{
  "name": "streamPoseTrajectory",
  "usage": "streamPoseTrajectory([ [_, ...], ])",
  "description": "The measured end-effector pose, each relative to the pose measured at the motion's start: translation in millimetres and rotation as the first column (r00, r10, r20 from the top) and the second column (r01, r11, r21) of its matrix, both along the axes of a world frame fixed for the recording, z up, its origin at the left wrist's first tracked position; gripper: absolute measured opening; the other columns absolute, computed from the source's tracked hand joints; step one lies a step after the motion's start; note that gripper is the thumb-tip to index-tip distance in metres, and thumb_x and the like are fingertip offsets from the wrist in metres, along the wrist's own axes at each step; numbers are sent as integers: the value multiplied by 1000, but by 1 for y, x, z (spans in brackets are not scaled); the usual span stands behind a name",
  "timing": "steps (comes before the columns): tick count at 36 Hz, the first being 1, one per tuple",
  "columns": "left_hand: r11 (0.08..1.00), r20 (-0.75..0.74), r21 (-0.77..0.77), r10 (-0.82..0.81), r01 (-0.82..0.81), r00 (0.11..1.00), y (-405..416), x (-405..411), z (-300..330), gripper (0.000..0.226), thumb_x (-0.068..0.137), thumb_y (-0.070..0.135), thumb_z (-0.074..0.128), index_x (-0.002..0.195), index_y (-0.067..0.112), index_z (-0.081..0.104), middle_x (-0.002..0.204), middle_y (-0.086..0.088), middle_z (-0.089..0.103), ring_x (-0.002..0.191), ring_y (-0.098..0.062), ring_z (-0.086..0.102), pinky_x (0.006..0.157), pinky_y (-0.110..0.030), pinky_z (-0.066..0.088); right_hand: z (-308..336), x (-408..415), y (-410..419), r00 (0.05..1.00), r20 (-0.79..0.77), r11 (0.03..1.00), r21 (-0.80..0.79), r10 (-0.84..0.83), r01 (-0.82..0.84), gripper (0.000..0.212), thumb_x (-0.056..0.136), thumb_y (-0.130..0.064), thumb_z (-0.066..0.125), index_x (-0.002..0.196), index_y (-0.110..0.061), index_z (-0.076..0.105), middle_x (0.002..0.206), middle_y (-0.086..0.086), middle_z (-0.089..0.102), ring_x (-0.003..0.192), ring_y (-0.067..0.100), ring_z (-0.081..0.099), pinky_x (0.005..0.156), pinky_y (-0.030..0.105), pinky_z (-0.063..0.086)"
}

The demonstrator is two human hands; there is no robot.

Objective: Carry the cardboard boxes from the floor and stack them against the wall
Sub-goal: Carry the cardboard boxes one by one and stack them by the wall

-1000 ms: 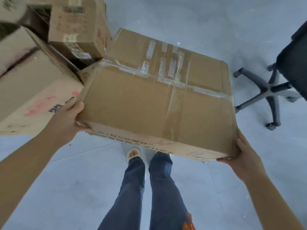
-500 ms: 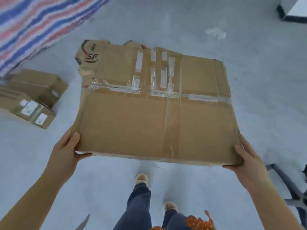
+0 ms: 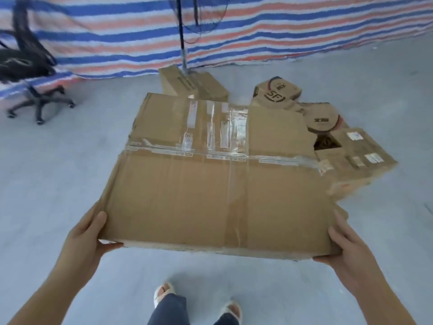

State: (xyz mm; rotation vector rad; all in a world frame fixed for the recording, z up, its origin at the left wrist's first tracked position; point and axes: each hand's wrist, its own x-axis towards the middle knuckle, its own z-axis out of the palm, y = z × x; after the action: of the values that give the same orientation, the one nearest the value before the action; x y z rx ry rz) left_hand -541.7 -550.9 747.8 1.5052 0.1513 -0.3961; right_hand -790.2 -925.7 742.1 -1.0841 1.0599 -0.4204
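A large taped cardboard box is carried flat above the grey floor, the left hand and right hand each gripping a near corner, thumbs on top. Beyond it, smaller boxes sit near the striped tarp.

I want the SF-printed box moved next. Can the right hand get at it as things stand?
Probably not yet. The right hand and left hand both grip the big taped box, which is held between the person and the SF-printed box lying beyond it on the floor.
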Motion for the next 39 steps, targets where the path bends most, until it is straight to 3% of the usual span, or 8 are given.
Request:
streamPoseTrajectory([
  [4,984,-6,1,178,-178,984,72,-14,0,31,103,15,37,125,25,57,122,8,64,113,-26,59,77,-52,56,12,55,39,986,-5,985,52,166,-166,26,96,-16,48,112,-29,63,103,-16,69,104,18,59,68,43,55],
  [7,952,-3,-3,306,-306,952,130,-20,2,32,103,14,37,128,22,55,118,12,64,111,-25,59,80,-54,53,24,102,83,947,50,945,55,318,-321,34,76,-23,55,106,-38,61,94,-22,71,94,10,63,61,37,58],
  [11,893,-15,9,451,-451,893,213,-29,4,34,103,14,37,132,20,53,118,13,63,107,-21,60,65,-45,60,27,161,151,878,74,881,2,472,-474,39,98,-5,41,102,-40,59,88,-30,70,80,-3,67,60,35,57],
  [18,737,-2,30,676,-675,737,353,-53,14,33,103,15,37,131,23,52,115,12,62,99,-18,60,60,-39,61,16,254,287,694,85,696,7,715,-718,45,100,-3,36,104,-38,63,96,-30,69,77,-4,69,50,34,55],
  [22,638,1,43,769,-769,639,413,-75,17,32,103,16,37,128,27,54,114,16,63,100,-15,61,64,-43,58,13,294,358,579,103,578,35,809,-815,45,100,-6,36,123,-37,59,117,-19,67,84,6,70,49,32,55],
  [31,389,-17,40,921,-920,389,487,-118,17,34,102,16,39,132,24,54,128,5,61,102,-24,60,88,-61,48,13,378,488,249,74,251,-20,966,-968,47,100,-7,36,126,-39,57,122,-20,64,90,3,69,55,34,54],
  [35,278,-36,39,960,-960,277,507,-122,11,31,102,18,40,127,27,56,127,6,61,104,-25,59,88,-61,48,12,420,539,136,63,137,-11,989,-991,48,101,-7,36,133,-39,53,121,-18,65,88,5,70,54,33,54],
  [39,159,-36,59,987,-985,158,529,-113,4,32,102,20,41,131,22,55,129,1,59,98,-29,58,82,-59,51,10,465,597,33,80,31,19,996,-999,44,100,-7,36,118,-38,61,112,-17,70,81,7,71,48,31,54],
])
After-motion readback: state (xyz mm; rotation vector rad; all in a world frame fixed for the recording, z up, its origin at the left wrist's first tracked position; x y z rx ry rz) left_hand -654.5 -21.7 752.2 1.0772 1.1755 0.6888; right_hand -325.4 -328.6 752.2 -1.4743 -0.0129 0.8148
